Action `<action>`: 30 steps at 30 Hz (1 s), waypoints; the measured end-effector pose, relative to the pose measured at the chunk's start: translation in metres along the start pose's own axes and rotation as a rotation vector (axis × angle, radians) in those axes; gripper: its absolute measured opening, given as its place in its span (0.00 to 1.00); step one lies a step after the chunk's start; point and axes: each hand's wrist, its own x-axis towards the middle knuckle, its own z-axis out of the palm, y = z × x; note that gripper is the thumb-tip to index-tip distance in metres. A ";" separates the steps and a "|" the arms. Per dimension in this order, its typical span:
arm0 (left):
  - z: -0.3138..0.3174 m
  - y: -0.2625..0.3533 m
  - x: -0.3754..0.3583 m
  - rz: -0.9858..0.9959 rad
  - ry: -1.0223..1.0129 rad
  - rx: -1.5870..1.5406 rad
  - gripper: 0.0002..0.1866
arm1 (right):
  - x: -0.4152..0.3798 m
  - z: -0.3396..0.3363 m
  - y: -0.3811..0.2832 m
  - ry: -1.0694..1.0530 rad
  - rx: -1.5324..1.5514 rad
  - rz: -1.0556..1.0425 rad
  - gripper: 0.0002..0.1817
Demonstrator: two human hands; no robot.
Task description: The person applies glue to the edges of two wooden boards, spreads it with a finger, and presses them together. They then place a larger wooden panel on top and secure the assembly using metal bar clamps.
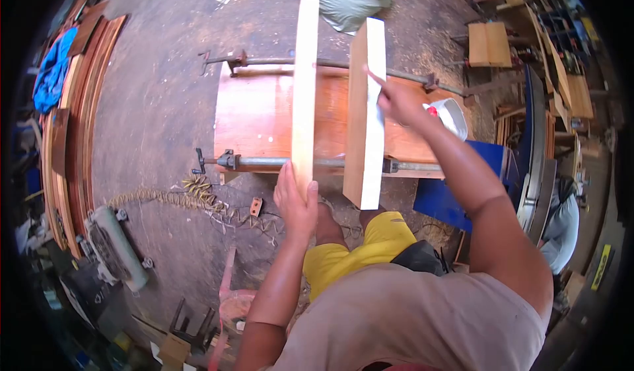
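A long, pale wooden board (pixel 306 87) extends away from me over the workpiece. My left hand (pixel 296 199) is closed around its near end, thumb on the right side and fingers on the left. To its right, a shorter, thicker board (pixel 357 120) stands on edge, its upper face bright white. My right hand (pixel 399 103) is over that board's right side, index finger stretched out across its far part; the other fingers look curled, with nothing seen in them. Below both boards lies a reddish wooden panel (pixel 254 113), crossed by a far bar clamp (pixel 277 61) and a near bar clamp (pixel 290 162).
A white container (pixel 453 118) with something red sits at the panel's right end. A blue sheet (pixel 442 196) lies at the near right. Coiled hose (pixel 198 192) and a compressor tank (pixel 117 249) occupy the left floor. Stacked planks (pixel 89 120) line the far left.
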 end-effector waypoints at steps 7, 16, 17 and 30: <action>0.013 0.008 0.000 -0.021 0.034 0.275 0.35 | 0.105 -0.049 0.120 0.064 -0.155 -0.196 0.47; 0.026 0.009 -0.002 -0.024 0.144 0.465 0.35 | 0.131 -0.043 0.146 -0.039 -0.248 -0.470 0.50; 0.026 0.009 -0.002 -0.019 0.152 0.475 0.35 | 0.124 -0.038 0.146 -0.095 -0.200 -0.479 0.51; 0.032 0.007 -0.003 -0.012 0.230 0.577 0.36 | -0.055 0.043 0.068 -0.403 -0.035 -0.641 0.49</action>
